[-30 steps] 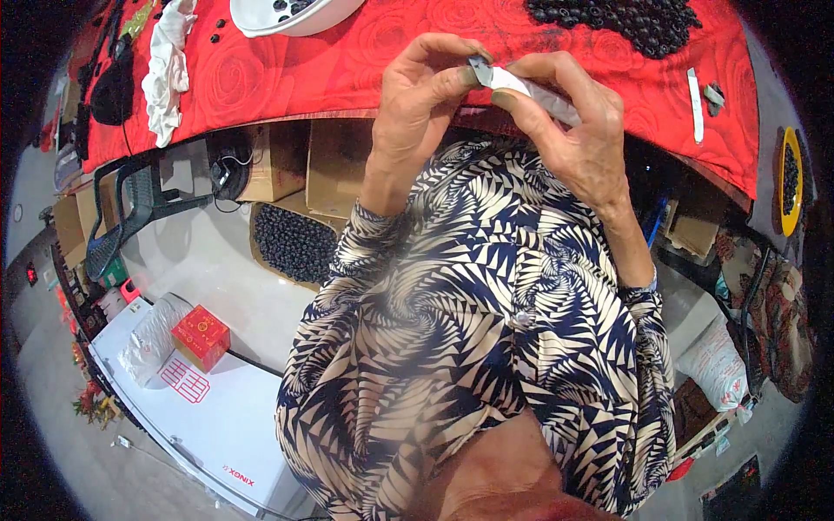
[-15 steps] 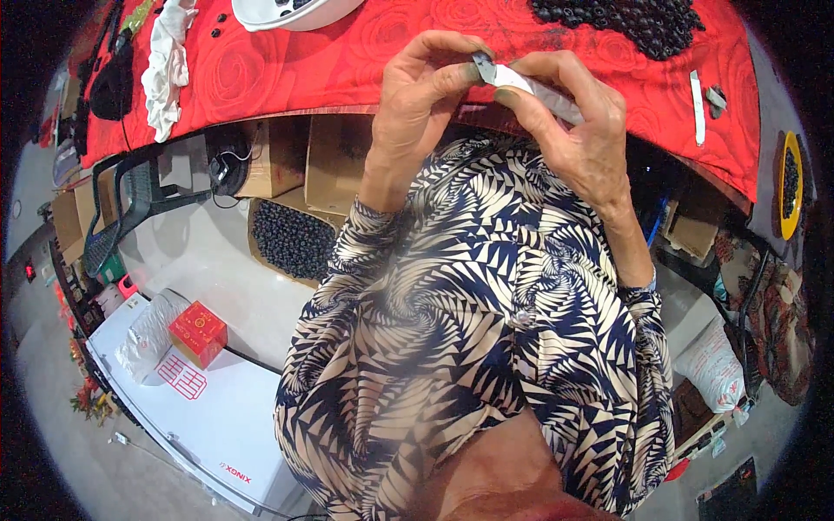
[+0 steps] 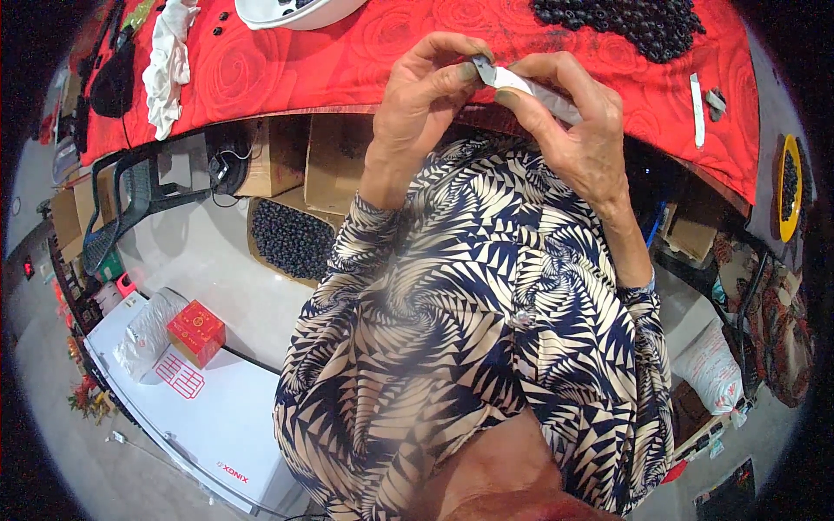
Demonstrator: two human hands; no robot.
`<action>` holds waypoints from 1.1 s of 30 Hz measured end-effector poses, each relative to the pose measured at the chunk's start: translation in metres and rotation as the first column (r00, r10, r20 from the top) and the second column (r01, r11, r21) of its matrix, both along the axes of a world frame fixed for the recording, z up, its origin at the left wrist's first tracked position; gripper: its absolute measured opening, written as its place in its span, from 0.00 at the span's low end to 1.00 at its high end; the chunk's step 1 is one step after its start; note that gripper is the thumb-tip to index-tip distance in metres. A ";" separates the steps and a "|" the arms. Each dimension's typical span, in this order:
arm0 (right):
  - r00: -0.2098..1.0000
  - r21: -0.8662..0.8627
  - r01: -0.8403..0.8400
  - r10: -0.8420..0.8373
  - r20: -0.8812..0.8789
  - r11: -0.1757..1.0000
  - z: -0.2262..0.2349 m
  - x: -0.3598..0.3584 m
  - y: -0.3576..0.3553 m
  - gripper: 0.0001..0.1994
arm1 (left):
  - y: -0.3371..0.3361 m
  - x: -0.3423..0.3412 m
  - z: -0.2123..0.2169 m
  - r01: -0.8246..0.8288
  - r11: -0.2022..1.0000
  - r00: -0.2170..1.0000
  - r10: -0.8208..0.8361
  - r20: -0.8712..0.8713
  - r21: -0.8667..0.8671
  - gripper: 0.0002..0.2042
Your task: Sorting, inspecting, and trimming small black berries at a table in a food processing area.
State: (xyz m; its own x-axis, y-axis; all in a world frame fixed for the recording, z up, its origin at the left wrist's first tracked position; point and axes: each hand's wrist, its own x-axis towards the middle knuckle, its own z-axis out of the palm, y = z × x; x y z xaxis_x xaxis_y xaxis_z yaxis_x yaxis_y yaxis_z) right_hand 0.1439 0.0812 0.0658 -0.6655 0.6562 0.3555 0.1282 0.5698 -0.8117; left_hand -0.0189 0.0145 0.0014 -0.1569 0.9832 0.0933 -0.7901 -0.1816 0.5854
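Observation:
Between the thumb and forefinger of my left hand (image 3: 426, 95) is a small dark grey piece (image 3: 483, 67), too small to name. My right hand (image 3: 578, 117), closed, holds a flat white strip (image 3: 512, 81) whose far end reaches back under my fingers. The strip's left tip meets the grey piece, and both hands are nearly together above the near edge of the red cloth-covered table (image 3: 339, 78). Part of the strip is hidden by my right fingers.
A heap of small black round parts (image 3: 621, 24) lies at the back right. Nearby is another white strip (image 3: 698, 111) beside a grey lump (image 3: 716, 102). A white bowl (image 3: 300, 16) and crumpled white cloth (image 3: 165, 74) are left. Below stands a box of black parts (image 3: 291, 241).
Almost nothing differs. Both hands keep their hold, and the fingers have shifted only very slightly; the whole view has tilted a little.

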 end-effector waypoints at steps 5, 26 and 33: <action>1.000 -0.013 -0.009 0.009 0.005 1.000 0.001 -0.001 0.000 0.09 | 0.001 0.000 0.001 0.018 0.999 0.999 -0.017 0.029 -0.031 0.10; 0.921 -0.194 0.341 -0.368 -0.127 0.920 -0.014 0.021 0.041 0.06 | -0.006 -0.004 0.011 0.110 0.994 0.994 -0.110 -0.008 0.003 0.06; 0.936 -0.274 0.208 -0.273 -0.223 0.939 -0.016 0.019 0.029 0.08 | -0.002 0.001 0.004 0.085 0.989 0.980 -0.061 0.190 -0.123 0.11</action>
